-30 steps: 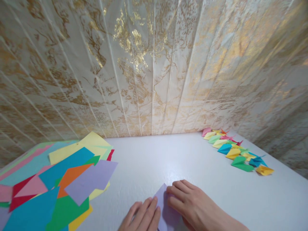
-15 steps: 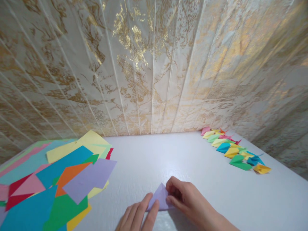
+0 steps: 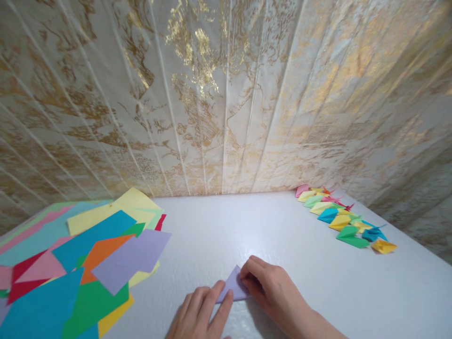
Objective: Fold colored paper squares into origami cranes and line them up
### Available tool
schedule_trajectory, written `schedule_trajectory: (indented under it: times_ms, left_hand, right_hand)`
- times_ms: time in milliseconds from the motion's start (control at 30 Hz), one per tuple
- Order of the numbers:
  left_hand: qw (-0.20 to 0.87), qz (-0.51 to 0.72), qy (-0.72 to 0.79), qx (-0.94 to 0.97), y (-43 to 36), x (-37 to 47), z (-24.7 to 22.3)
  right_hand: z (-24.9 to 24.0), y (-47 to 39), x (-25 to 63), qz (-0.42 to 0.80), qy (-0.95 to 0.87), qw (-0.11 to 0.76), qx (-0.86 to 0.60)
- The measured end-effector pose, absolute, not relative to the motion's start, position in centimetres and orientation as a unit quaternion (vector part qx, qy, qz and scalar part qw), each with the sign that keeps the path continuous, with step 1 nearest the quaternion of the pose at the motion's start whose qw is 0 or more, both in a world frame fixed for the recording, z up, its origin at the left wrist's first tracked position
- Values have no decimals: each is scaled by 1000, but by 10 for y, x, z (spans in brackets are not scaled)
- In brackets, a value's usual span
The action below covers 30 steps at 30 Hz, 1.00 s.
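Note:
A small folded piece of purple paper point(image 3: 233, 286), triangular in outline with its tip pointing away from me, lies on the white table. My left hand point(image 3: 200, 308) is open, its fingers stretched out and apart, with fingertips resting on the paper's left part. At the right edge, my right hand point(image 3: 270, 287) has thumb and fingers pinched together on the purple paper. Those fingers cover the paper's right corner, so that part is hidden.
Loose coloured paper sheets point(image 3: 38, 301) overlap on the left side of the white table point(image 3: 212, 230). Several folded paper figures point(image 3: 353, 236) stand in rows at the right back. A gold-patterned curtain point(image 3: 197, 117) hangs along the far edge.
My right hand has closed its fingers more tightly at the paper's right side and shifted slightly left. The paper sits a little higher in view; my left hand stays on it.

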State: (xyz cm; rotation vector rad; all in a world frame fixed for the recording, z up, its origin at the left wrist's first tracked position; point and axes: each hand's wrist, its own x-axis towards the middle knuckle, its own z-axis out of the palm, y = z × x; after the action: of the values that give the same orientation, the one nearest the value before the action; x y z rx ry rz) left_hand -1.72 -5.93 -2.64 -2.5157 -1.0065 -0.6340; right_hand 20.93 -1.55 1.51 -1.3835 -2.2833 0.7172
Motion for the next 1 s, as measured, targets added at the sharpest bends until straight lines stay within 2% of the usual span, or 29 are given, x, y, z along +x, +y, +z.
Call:
schedule_trajectory:
  times_ms: [467, 600, 1000]
  left_hand:
    - [145, -195, -383, -891, -61, -12, -26]
    - [146, -223, -394, -880, -60, -8, -27]
    - [165, -233, -410, -866, -61, -1, -25]
  right_hand:
    - [17, -15, 206, 221, -826, 144, -498]
    - [17, -17, 206, 216, -827, 136, -502]
    - [14, -19, 205, 216, -827, 155, -496]
